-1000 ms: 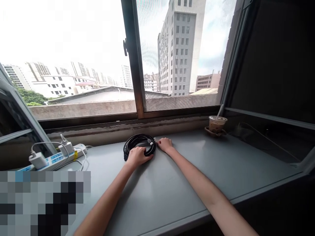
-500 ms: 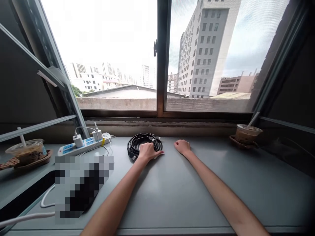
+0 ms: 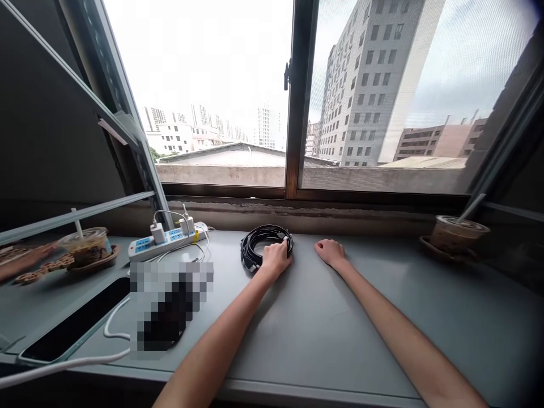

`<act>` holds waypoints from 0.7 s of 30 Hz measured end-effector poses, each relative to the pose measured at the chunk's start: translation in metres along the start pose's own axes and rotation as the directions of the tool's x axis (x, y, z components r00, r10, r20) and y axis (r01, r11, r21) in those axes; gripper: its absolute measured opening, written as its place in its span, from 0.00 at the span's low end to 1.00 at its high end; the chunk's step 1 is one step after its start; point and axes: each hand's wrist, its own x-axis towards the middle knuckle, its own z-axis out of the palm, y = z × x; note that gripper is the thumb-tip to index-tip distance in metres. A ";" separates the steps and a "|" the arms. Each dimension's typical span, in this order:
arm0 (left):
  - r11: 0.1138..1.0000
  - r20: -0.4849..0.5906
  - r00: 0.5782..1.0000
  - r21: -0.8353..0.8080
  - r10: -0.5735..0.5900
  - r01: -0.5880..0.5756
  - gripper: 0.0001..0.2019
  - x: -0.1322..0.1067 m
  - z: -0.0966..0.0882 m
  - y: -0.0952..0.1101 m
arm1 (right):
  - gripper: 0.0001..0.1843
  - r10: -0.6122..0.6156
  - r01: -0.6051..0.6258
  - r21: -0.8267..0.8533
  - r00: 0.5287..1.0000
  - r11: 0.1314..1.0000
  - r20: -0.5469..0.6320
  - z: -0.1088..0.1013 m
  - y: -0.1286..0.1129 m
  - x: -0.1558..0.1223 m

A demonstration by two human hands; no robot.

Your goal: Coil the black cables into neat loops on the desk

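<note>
A coil of black cable [image 3: 251,245] with connectors at its ends lies on the grey table close to the window. My left hand [image 3: 275,258] is closed on the coil's right front part, and its fingertips are partly hidden behind the hand. To the right of the coil, and apart from it, my right hand [image 3: 331,253] rests on the table as a loose fist. Nothing shows inside that fist.
A white power strip [image 3: 170,240] with plugged-in chargers stands behind a phone [image 3: 80,320] and a pixelated dark object [image 3: 170,314]. Iced drinks stand at left [image 3: 87,249] and right [image 3: 457,235]. At far left is a blurred hand [image 3: 28,262], apparently another person's.
The view has turned left, so things sit farther right. My left hand has shifted towards the coil's right side, its thumb no longer sticking out. A blurred hand has appeared at far left.
</note>
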 end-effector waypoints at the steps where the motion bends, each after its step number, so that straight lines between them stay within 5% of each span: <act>1: 1.000 -0.002 1.000 -0.001 -0.030 0.030 0.16 0.001 0.000 -0.004 | 0.15 -0.001 0.001 0.000 1.000 1.000 0.001 0.000 0.000 0.000; 10: 0.932 -0.039 0.931 0.005 -0.363 0.364 0.15 0.007 -0.001 -0.053 | 0.15 -0.013 0.013 -0.004 1.000 1.000 0.008 -0.001 0.000 -0.002; 21: 0.911 -0.179 0.894 -0.045 -0.412 0.411 0.16 0.010 -0.002 -0.048 | 0.14 -0.021 0.021 0.006 1.000 1.000 0.003 -0.002 -0.001 -0.002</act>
